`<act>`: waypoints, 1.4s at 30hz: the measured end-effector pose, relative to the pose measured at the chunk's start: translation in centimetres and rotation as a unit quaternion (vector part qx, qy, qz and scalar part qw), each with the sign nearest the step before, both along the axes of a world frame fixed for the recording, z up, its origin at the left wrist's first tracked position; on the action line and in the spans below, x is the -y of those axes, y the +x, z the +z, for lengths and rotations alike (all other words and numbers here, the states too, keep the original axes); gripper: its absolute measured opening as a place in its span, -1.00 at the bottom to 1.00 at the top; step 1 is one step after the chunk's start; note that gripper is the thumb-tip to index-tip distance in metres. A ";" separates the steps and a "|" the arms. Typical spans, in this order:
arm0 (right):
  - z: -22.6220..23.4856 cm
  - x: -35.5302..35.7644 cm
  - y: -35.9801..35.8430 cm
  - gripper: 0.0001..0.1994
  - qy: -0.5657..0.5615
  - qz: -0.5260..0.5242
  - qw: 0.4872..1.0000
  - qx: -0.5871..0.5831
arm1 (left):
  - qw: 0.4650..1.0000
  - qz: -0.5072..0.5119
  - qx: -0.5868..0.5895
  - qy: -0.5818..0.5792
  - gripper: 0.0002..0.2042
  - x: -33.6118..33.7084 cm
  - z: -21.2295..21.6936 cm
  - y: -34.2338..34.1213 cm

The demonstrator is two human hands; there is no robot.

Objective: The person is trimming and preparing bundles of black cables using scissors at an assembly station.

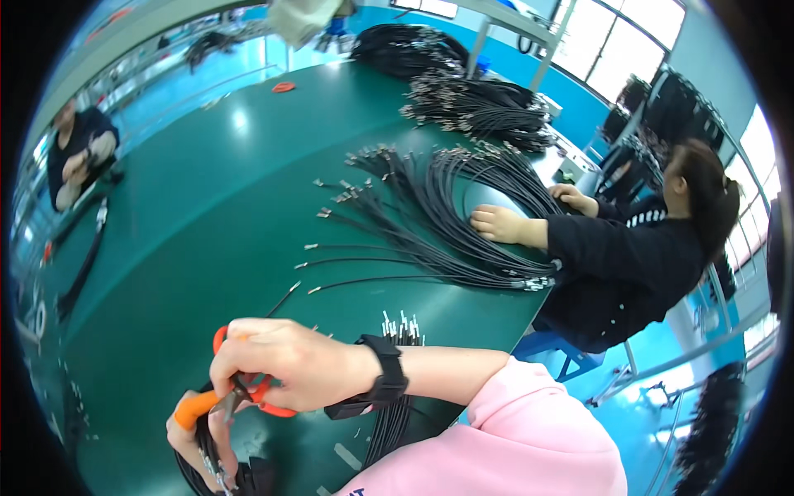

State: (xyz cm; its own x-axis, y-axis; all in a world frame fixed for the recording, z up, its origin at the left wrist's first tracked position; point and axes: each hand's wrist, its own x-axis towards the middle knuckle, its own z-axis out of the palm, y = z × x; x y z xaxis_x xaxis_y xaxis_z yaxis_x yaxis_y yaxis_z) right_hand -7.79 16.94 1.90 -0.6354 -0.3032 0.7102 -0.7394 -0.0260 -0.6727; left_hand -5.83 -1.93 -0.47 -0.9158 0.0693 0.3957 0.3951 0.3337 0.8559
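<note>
My right hand [277, 361] is closed round orange-red handled scissors [276, 410], their short metal blades pointing down toward my left hand. My left hand [187, 431] grips a bundle of thin black cables [207, 450] at the lower left, their silvery ends hanging near its wrist. An orange sleeve [196, 407] sits at that hand's fingers; whether it covers a finger or wraps the cables, I cannot tell. Beneath my right forearm lies another bunch of black cables [389, 430] with pale tips [403, 325]. A black band [382, 376] circles my right wrist.
Across the green table [207, 215], a co-worker [637, 256] at the right rests both hands by a large spread of black cables [447, 207]. More cable heaps [480, 107] lie behind. Another person [81, 157] sits at the far left. An orange-red object [284, 87] lies at the back.
</note>
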 end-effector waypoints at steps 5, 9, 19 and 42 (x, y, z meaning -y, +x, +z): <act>0.1 -0.7 -0.1 -0.69 -0.009 0.037 0.998 0.055 | 0.998 -0.052 0.018 0.004 -0.74 1.0 -1.5 -0.6; 0.7 0.0 -0.1 -0.74 0.036 0.011 0.999 -0.038 | 0.994 -0.045 -0.086 -0.057 -0.69 2.2 -3.6 -1.0; 0.1 0.7 0.4 -0.73 0.013 0.013 1.000 0.005 | 0.999 -0.023 -0.012 0.020 -0.86 0.1 -0.3 -0.5; 0.1 2.1 -0.5 -0.69 -0.039 0.009 0.984 0.172 | 0.986 -0.153 -0.065 0.005 -0.87 0.8 0.2 -1.5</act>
State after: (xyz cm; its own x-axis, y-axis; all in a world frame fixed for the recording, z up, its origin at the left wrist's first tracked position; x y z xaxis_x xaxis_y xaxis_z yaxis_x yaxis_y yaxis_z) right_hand -8.31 14.80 1.95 -0.8380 -0.2690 0.4748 -0.4666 -0.0981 -0.8790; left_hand -7.36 -2.77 -0.27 -0.7938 0.3296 0.5110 0.5832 0.1746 0.7933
